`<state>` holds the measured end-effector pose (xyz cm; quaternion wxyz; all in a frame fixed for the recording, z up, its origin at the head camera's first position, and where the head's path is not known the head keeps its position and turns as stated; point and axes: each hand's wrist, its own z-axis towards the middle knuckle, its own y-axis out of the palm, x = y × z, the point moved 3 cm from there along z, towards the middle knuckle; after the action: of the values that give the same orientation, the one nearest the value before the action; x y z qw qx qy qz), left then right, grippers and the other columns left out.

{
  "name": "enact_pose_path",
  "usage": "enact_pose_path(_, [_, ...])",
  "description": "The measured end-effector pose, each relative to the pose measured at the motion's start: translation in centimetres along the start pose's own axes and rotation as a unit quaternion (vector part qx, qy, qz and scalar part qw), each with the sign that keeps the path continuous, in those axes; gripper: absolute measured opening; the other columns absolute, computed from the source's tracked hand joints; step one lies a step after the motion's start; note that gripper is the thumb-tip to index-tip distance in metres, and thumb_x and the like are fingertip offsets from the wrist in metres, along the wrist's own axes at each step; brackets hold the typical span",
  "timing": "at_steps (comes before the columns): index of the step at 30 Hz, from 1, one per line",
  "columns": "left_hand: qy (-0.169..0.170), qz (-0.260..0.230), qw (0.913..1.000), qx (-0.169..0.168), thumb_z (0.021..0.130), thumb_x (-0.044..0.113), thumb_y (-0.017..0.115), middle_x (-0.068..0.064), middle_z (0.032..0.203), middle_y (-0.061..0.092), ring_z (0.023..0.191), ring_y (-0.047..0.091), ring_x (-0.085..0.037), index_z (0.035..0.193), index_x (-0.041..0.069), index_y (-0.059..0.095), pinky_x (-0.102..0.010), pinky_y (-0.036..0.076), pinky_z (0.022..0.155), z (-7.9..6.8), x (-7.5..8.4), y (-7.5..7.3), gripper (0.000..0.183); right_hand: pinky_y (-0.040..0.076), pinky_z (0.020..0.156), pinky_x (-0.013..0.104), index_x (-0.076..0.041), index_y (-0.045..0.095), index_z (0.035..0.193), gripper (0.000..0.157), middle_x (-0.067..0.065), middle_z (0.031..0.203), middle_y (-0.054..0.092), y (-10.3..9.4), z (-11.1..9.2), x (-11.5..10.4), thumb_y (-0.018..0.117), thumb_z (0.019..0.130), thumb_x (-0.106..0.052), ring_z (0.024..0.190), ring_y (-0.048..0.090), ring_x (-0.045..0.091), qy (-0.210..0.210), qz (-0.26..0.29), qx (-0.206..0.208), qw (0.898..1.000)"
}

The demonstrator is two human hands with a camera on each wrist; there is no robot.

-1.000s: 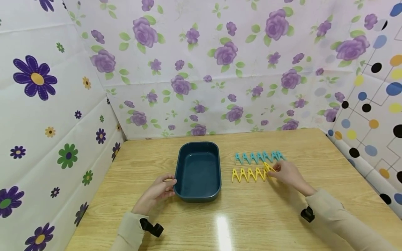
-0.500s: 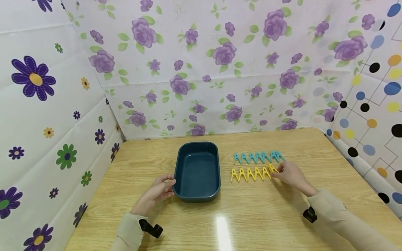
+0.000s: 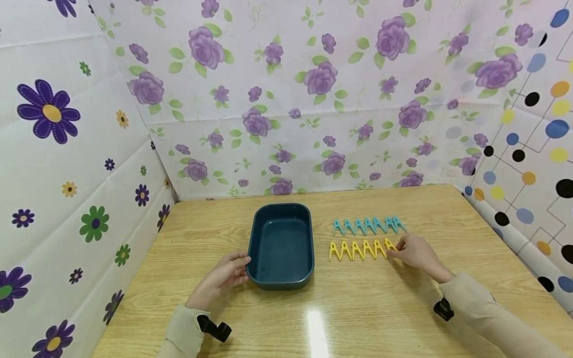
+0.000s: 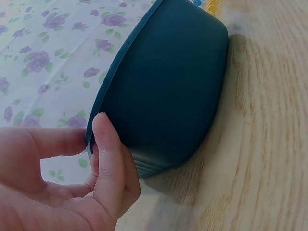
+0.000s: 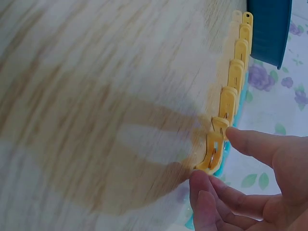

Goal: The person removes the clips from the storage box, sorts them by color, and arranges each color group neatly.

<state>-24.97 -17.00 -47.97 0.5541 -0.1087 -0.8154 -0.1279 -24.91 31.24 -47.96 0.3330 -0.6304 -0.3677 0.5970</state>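
Observation:
My left hand (image 3: 225, 272) holds the near left side of a dark teal rectangular basin (image 3: 280, 285). In the left wrist view, thumb and fingers pinch the rim of this basin (image 4: 168, 72) from inside and out. At the right end of a row of yellow clothespins (image 3: 355, 244), my right hand (image 3: 414, 252) pinches the last yellow clothespin (image 3: 389, 243), which stands on its legs. The right wrist view shows that clothespin (image 5: 214, 144) between thumb and fingertips, right at the table surface. Its right part is hidden by fingers in the head view.
Behind the yellow row stands a row of light blue clothespins (image 3: 368, 222). Both rows are to the right of the basin, on a wooden table (image 3: 358, 308). Flowered cloth (image 3: 286, 124) hangs behind the table, with patterned cloth at both sides.
My right hand has moved slightly right and down with the yellow clothespin, from overlapping its neighbour to the row's right end. My left hand and the basin have stayed put.

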Motion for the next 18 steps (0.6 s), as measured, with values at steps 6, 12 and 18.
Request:
enact_pose_path(6, [0.000, 0.001, 1.0000, 0.001, 0.100, 0.015, 0.053, 0.004, 0.076, 0.058, 0.066, 0.057, -0.006, 0.101, 0.010, 0.050, -0.018, 0.052, 0.062, 0.0, 0.3, 0.0, 0.006, 0.036, 0.048, 0.028, -0.002, 0.067, 0.082, 0.031, 0.001, 0.060, 0.056, -0.3, 0.2, 0.1, 0.063, 0.093, -0.030, 0.050, 0.043, 0.012, -0.011, -0.003, 0.002, 1.000])
enact_pose_path(12, [0.011, 0.033, 0.9994, 0.007, 0.102, 0.017, 0.048, 0.004, 0.078, 0.059, 0.067, 0.057, -0.006, 0.117, 0.001, 0.048, -0.019, 0.052, 0.063, 0.0, 0.6, -0.6, 0.022, 0.043, 0.053, 0.032, 0.007, 0.066, 0.101, 0.026, 0.013, 0.074, 0.063, -0.7, 0.7, -0.3, 0.051, 0.099, -0.015, 0.057, 0.052, 0.017, -0.074, 0.010, 0.046, 0.996])
enact_pose_path(18, [0.091, 0.221, 0.9684, 0.070, 0.104, 0.019, 0.043, -0.019, 0.104, 0.062, 0.090, 0.064, -0.024, 0.134, -0.008, 0.043, -0.037, 0.055, 0.076, 0.0, 1.8, -1.1, 0.040, 0.050, 0.080, 0.051, 0.012, 0.051, 0.125, 0.033, 0.031, 0.117, 0.057, -1.0, 1.4, -0.7, 0.043, 0.102, -0.011, 0.100, 0.057, 0.040, -0.180, -0.024, 0.101, 0.978])
